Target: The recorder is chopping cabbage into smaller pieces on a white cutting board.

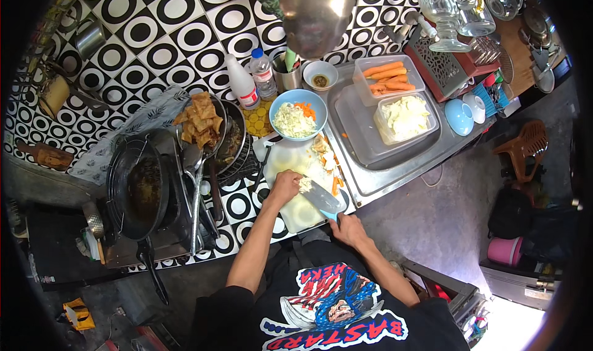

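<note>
My right hand (351, 230) grips the light-blue handle of a broad-bladed kitchen knife (325, 199). The blade lies flat and low over a pale cutting board (296, 214), pointing toward my other hand. A small heap of chopped pale cabbage (305, 184) sits at the blade's tip. My left hand (286, 186) touches that heap with curled fingers; whether any is pinched in them is hidden. Beyond the board's far edge stands a light-blue bowl (298, 135) with chopped cabbage and diced carrot inside. Carrot and cabbage scraps (330, 161) lie along the board's right side.
A steel sink (345, 96) on the right holds a tub of carrots (388, 78) and a tub of cabbage pieces (404, 119). On the left are a black wok (139, 189) of dark oil and a strainer of fried food (200, 119). Bottles (242, 84) stand behind.
</note>
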{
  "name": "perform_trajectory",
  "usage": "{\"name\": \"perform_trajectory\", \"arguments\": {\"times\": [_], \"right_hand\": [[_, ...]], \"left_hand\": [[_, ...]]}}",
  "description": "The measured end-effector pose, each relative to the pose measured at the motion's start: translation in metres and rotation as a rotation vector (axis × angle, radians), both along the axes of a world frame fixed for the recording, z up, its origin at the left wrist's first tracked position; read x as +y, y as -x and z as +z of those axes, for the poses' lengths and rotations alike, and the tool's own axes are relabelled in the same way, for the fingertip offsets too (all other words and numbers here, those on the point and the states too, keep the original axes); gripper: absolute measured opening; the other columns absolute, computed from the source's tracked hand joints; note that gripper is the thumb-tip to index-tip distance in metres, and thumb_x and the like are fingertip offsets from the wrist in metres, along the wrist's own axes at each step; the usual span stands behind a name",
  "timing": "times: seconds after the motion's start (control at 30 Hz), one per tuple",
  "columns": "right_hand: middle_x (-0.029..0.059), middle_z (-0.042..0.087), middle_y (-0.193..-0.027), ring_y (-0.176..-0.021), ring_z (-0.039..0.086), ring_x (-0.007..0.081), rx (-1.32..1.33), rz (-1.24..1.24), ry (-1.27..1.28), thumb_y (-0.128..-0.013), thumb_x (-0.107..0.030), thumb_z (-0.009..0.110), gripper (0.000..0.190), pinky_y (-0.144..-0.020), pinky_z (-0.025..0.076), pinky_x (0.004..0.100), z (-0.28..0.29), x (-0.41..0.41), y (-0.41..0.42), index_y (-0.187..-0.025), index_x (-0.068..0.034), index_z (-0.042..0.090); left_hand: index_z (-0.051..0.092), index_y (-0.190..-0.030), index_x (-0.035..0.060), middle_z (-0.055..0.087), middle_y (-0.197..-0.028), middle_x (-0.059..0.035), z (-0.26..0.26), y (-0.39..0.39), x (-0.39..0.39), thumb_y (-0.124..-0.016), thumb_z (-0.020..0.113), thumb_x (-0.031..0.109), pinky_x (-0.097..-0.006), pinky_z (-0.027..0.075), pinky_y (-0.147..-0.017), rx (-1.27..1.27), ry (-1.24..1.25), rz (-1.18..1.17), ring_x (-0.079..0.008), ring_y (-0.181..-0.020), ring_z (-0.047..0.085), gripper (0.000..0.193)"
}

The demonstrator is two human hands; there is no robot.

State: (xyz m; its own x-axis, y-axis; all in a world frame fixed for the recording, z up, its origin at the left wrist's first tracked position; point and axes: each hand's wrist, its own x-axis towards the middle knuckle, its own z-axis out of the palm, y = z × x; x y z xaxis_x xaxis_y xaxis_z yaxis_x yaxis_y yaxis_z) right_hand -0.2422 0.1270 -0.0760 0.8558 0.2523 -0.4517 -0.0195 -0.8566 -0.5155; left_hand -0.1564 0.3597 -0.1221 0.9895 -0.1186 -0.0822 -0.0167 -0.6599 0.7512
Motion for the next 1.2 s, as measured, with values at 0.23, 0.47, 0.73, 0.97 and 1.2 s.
{"name": "perform_trajectory", "arguments": {"times": [0.23, 0.47, 0.73, 0.97, 1.2], "right_hand": [[0.0296, 0.060, -0.074, -0.075, 0.059, 0.0457, -0.014, 0.029, -0.095, -0.085, -0.034, 0.052, 0.039, -0.074, 0.047, 0.0487, 0.004, -0.006, -0.011, -0.088, 0.004, 0.060], [0.0269, 0.060, -0.069, -0.073, 0.059, 0.0433, -0.030, 0.046, -0.168, -0.084, -0.033, 0.053, 0.037, -0.071, 0.047, 0.0461, 0.046, -0.015, -0.036, -0.087, 0.003, 0.060], [0.0274, 0.061, -0.076, -0.078, 0.059, 0.0430, -0.153, 0.067, -0.082, -0.082, -0.032, 0.055, 0.037, -0.075, 0.047, 0.0459, 0.081, 0.023, -0.148, -0.087, 0.003, 0.063], [0.0281, 0.061, -0.088, -0.091, 0.059, 0.0403, -0.133, 0.078, 0.091, -0.081, -0.030, 0.054, 0.037, -0.080, 0.047, 0.0459, 0.102, 0.080, -0.210, -0.092, 0.004, 0.063], [0.0261, 0.062, -0.095, -0.093, 0.060, 0.0384, -0.093, 0.097, 0.137, -0.080, -0.033, 0.056, 0.040, -0.081, 0.048, 0.0439, 0.126, 0.074, -0.204, -0.094, 0.004, 0.063]], "left_hand": [[0.066, -0.098, 0.0014, 0.064, -0.087, -0.0114, 0.020, 0.011, 0.003, -0.070, 0.058, -0.003, -0.0246, 0.048, -0.065, -0.006, 0.159, 0.056, -0.0159, -0.069, 0.060, 0.029], [0.060, -0.107, -0.0031, 0.063, -0.088, -0.0061, 0.057, 0.006, 0.022, -0.079, 0.061, 0.003, -0.0201, 0.048, -0.064, -0.015, 0.520, 0.353, -0.0086, -0.069, 0.058, 0.028], [0.058, -0.109, -0.0046, 0.062, -0.101, -0.0151, 0.093, -0.045, 0.014, -0.088, 0.055, 0.015, -0.0302, 0.047, -0.081, -0.371, 0.250, 0.384, -0.0233, -0.090, 0.061, 0.029], [0.028, -0.134, -0.0078, 0.028, -0.141, -0.0224, 0.089, -0.099, -0.001, -0.093, 0.031, 0.046, -0.0409, 0.014, -0.110, -0.320, -0.127, -0.219, -0.0345, -0.134, 0.021, 0.068], [0.022, -0.138, -0.0030, 0.025, -0.144, -0.0170, 0.066, -0.132, 0.011, -0.092, 0.023, 0.050, -0.0433, 0.010, -0.111, 0.047, -0.278, -0.224, -0.0277, -0.135, 0.019, 0.070]]}}
